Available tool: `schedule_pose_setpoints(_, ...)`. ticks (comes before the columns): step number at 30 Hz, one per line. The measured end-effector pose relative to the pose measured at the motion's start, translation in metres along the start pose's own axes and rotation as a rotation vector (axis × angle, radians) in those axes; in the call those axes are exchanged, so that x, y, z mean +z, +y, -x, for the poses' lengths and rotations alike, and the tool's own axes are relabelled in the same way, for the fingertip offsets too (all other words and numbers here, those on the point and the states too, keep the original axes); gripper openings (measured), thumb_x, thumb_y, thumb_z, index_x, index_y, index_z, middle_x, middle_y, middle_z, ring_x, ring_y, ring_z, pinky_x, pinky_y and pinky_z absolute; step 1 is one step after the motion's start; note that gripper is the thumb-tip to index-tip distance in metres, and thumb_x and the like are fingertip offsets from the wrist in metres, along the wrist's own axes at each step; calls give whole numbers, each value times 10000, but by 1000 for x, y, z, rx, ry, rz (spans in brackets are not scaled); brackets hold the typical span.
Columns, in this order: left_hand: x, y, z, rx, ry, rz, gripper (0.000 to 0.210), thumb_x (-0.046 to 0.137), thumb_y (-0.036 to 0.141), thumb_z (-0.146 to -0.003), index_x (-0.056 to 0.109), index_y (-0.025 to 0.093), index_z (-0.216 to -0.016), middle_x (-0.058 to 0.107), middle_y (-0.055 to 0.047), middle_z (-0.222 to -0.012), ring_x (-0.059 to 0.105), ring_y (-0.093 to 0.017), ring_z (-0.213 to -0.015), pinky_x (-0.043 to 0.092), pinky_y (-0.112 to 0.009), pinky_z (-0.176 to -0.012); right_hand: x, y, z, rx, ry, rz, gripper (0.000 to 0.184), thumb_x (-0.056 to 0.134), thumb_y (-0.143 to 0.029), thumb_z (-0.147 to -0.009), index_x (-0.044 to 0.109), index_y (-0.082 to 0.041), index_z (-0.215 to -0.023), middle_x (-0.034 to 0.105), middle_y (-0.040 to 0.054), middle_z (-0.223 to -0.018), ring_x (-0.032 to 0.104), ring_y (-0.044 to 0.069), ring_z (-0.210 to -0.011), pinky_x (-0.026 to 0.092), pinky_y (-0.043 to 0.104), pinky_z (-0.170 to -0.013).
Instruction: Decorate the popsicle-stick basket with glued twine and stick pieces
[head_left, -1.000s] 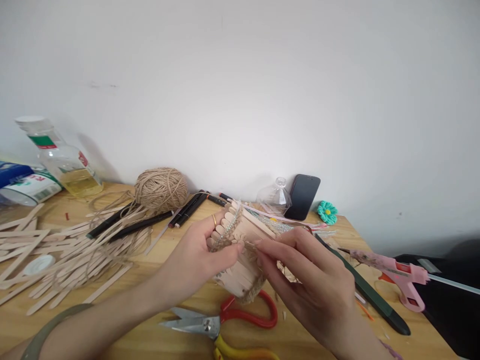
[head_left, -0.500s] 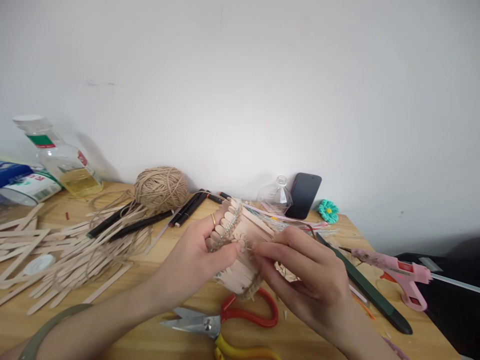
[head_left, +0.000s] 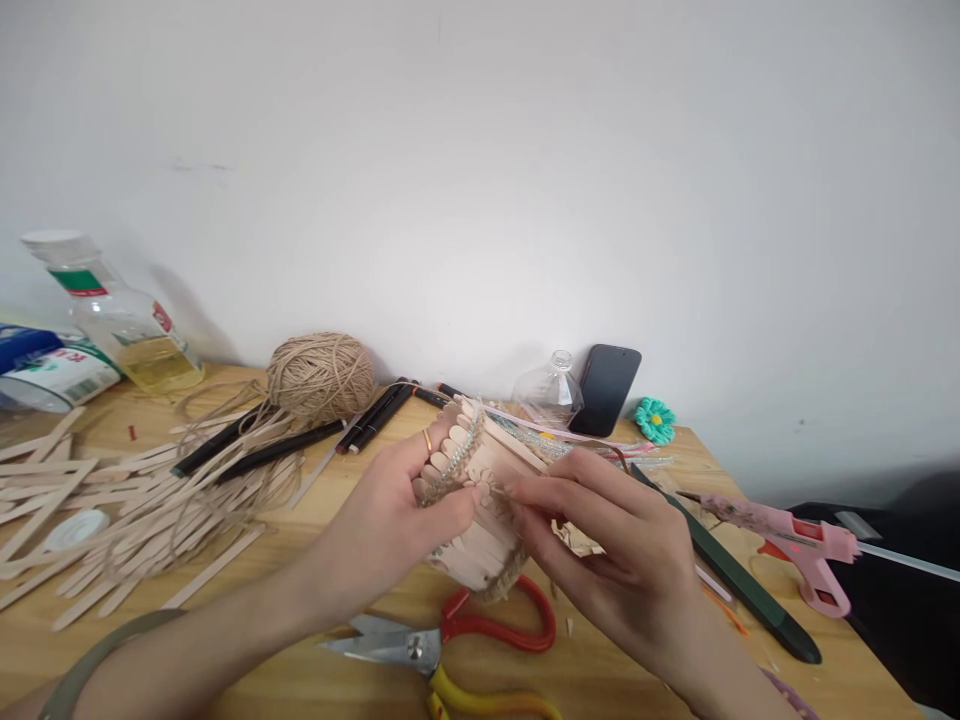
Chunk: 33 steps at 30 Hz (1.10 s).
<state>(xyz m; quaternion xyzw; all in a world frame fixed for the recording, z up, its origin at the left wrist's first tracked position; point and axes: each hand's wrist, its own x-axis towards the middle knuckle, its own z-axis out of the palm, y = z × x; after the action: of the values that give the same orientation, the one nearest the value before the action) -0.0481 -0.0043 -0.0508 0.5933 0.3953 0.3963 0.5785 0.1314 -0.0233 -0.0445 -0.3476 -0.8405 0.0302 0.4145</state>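
My left hand (head_left: 409, 500) is wrapped round a small holder made of craft sticks (head_left: 480, 550), tilted above the table. Twine and a glittery trim run along its scalloped edge, and more twine lines the other end. A little wooden flower (head_left: 480, 485) sits on its side, with my left thumb touching it. At the flower's right, the fingertips of my right hand (head_left: 607, 540) are pinched together; whatever they hold is hidden. Beneath the holder lie scissors (head_left: 420, 648) with one red and one yellow handle, blades apart.
Loose craft sticks (head_left: 150, 530) and a ball of twine (head_left: 321, 375) lie left, near a bottle (head_left: 142, 330). Black markers (head_left: 382, 415), a phone (head_left: 609, 390) and a teal flower (head_left: 655, 420) are farther back. On the right are a green tool (head_left: 735, 575) and a pink glue gun (head_left: 795, 545).
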Motion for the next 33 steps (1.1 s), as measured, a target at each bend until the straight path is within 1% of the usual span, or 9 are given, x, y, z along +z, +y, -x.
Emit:
schedule_pose_setpoints(5,1,0,-1,-47,-13,45,265,568,190,-803,627,183,-1061,658,26,-804,549,-113,-704,465,-173,-626,-1,2,0,-2,-36,-7,127,552,-49,-828,647,-132,-834,568,31,-677,502,120,-578,413,249,-511)
schedule_pose_setpoints(9,0,0,-2,-11,4,30,270,576,196,-802,626,177,-1067,658,23,-798,555,-111,-706,463,-171,-625,-3,4,0,-14,-79,-39,127,556,-50,-826,648,-137,-827,550,17,-663,485,113,-567,401,240,-499)
schedule_pose_setpoints(12,0,0,-3,0,14,7,264,583,213,-800,630,174,-1057,653,24,-777,532,-105,-662,453,-172,-596,-3,4,-1,15,-30,-84,122,553,-51,-827,631,-143,-842,571,22,-692,516,112,-587,433,228,-512)
schedule_pose_setpoints(16,0,-1,-2,-13,18,-6,262,582,233,-803,635,182,-1054,644,25,-753,533,-111,-659,454,-180,-596,-1,3,-1,27,16,-57,132,555,-56,-830,633,-158,-860,586,28,-699,533,119,-590,443,230,-504)
schedule_pose_setpoints(23,1,-2,-2,-3,26,-14,286,577,207,-788,638,171,-1066,665,3,-794,562,-131,-682,468,-198,-608,1,2,0,34,11,-47,141,543,-70,-840,644,-162,-872,583,31,-683,532,124,-580,440,234,-499)
schedule_pose_setpoints(27,0,-2,-2,11,25,-33,281,575,209,-800,636,189,-1073,664,18,-779,558,-121,-673,463,-188,-609,1,2,-1,42,-24,-62,141,548,-66,-834,655,-158,-834,575,23,-663,519,118,-564,427,230,-488)
schedule_pose_setpoints(29,0,-2,-3,27,27,-35,275,577,220,-809,636,195,-1077,674,13,-812,562,-121,-693,466,-188,-629,1,2,-1,43,-29,-83,137,554,-62,-829,657,-154,-819,574,19,-659,519,115,-562,430,228,-489)
schedule_pose_setpoints(33,0,-3,-3,-7,29,1,300,596,271,-800,635,187,-1085,689,-2,-827,568,-131,-674,471,-202,-605,0,3,0,89,15,-144,136,550,-64,-824,642,-162,-842,560,6,-659,523,109,-568,433,206,-460)
